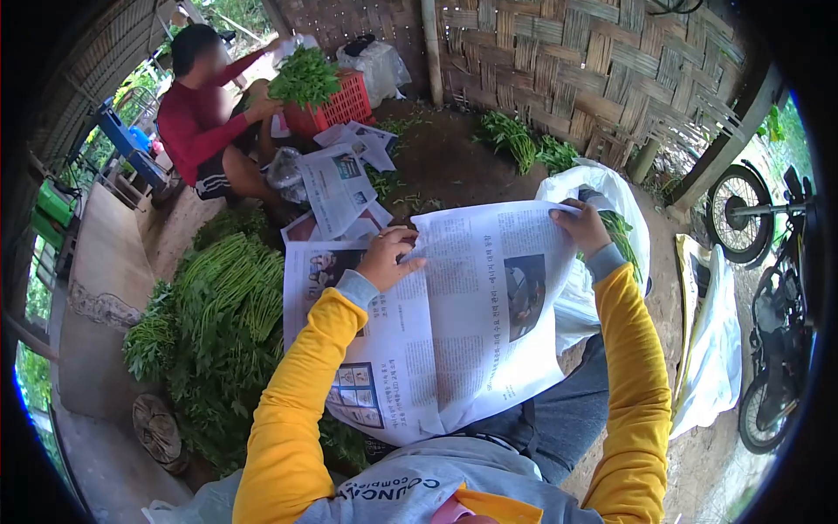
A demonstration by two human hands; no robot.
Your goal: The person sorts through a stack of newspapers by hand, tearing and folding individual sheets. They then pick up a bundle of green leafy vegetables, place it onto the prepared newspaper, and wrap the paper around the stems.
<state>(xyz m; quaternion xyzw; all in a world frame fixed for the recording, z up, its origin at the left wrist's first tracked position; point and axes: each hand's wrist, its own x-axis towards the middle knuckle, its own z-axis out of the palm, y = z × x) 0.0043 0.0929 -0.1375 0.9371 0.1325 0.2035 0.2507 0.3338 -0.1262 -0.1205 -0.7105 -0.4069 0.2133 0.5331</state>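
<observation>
Newspaper (471, 306): spread open over the lap, nothing laid on it.
Left hand (384, 258): grip closed on the top edge.
Right hand (583, 227): far corner pinched.
Greens (218, 323): piled loose on the floor, left.

Both yellow-sleeved arms reached forward, elbows bent. The left hand (390, 256) lay with fingers curled; the right hand (583, 227), farther out, was closed in a pinch.
</observation>
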